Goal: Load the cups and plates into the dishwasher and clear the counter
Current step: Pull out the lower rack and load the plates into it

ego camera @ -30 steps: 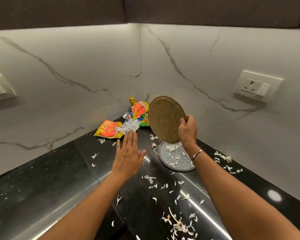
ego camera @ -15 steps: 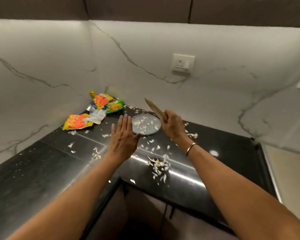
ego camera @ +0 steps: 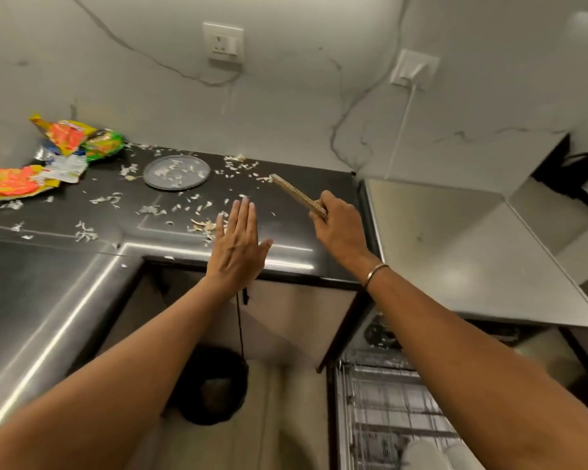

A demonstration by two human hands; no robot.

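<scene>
Two plates: one brown plate [ego camera: 296, 195], edge-on and tilted, held above the right part of the black desk [ego camera: 286, 237]; one grey plate [ego camera: 176, 172] lying flat farther back on the desk, dusted with pale scraps [ego camera: 202, 227] that also litter the surface around it; at least four crumpled snack wrappers [ego camera: 14, 183] heaped in the back left corner; two wall sockets [ego camera: 223, 44], the right one with a white cable; one wire dishwasher rack [ego camera: 387, 401] below at lower right; the right grip [ego camera: 340, 228], arm stretched forward, has its fingers curled round the brown plate's near rim; the left grip [ego camera: 238, 239] is flat, fingers straight and together, thumb spread, holding nothing, over the desk's front edge; whether it touches the desk cannot be told.
</scene>
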